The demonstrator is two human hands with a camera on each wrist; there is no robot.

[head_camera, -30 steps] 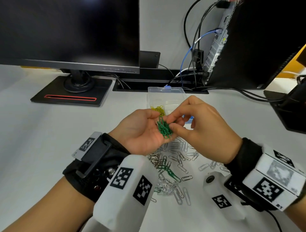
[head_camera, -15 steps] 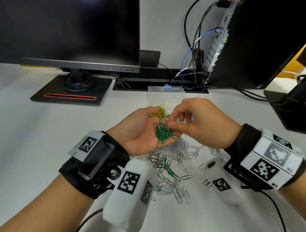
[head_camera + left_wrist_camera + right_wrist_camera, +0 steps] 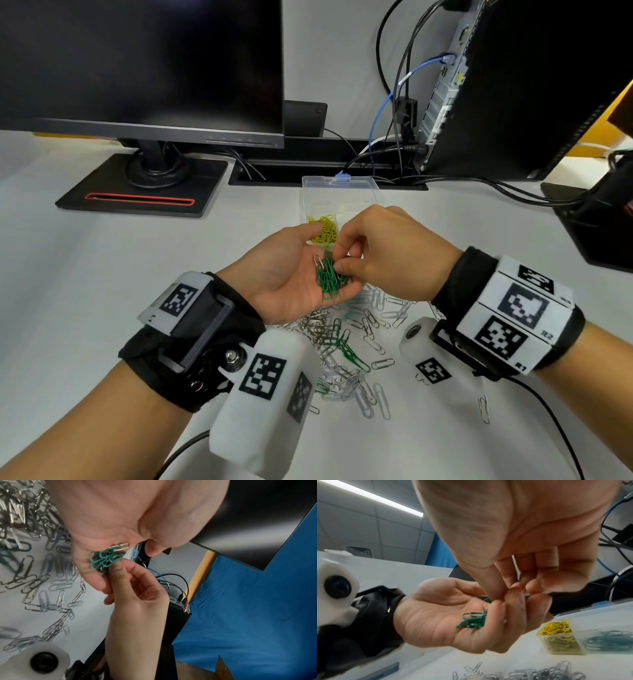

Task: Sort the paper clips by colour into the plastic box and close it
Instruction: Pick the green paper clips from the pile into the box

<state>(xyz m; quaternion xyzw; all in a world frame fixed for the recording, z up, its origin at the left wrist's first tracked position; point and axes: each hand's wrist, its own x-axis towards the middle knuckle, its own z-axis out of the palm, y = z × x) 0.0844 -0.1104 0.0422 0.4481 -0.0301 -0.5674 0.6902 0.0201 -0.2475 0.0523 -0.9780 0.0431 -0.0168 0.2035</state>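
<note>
Head: my left hand (image 3: 291, 277) lies palm up, cupping green clips (image 3: 329, 279); my right hand (image 3: 383, 260) pinches at them. Box (image 3: 339, 195) just beyond.
Left wrist: silver clips (image 3: 34, 582) litter the table.
Right wrist: yellow clips (image 3: 556, 637) fill one compartment.

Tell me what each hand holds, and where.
Left hand cups a bunch of green clips in its palm; right hand pinches that bunch's top edge with thumb and fingertips.

The white counter (image 3: 85, 274) lies bare to the left of the loose heap of silver and green paper clips (image 3: 346, 346). Behind the open clear plastic box (image 3: 339, 195), a black monitor base (image 3: 144, 185), black cables (image 3: 496, 188) and a black computer case (image 3: 534, 85) block the far edge.
</note>
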